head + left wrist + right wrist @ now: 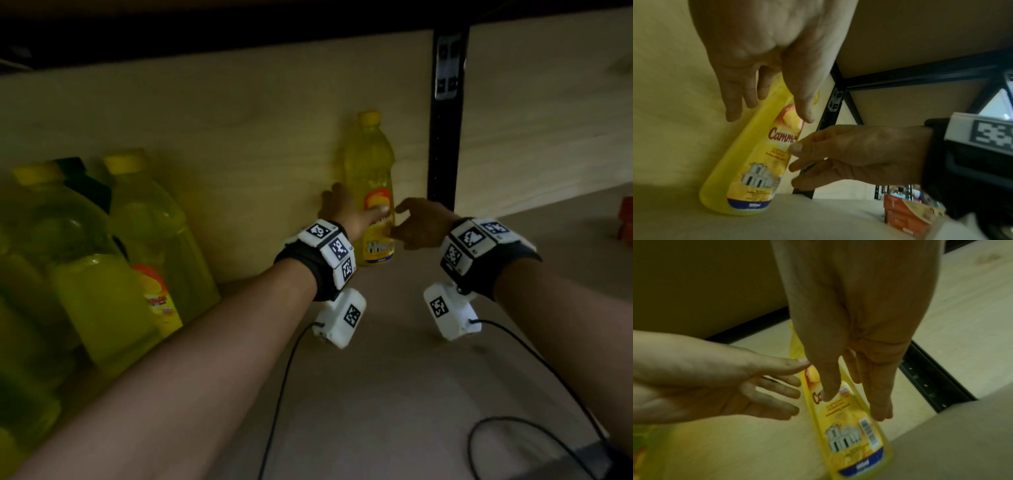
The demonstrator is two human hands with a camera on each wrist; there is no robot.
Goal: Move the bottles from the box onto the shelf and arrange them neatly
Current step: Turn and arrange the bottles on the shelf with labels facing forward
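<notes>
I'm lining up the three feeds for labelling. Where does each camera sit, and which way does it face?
Head: on the head, looking forward and down into the shelf; both forearms, left hand, right hand, bottle.
Left wrist: under the left palm, facing along the fingers at the bottle.
Right wrist: under the right palm, looking down the label.
Shared: all three show the bottle and both hands.
</notes>
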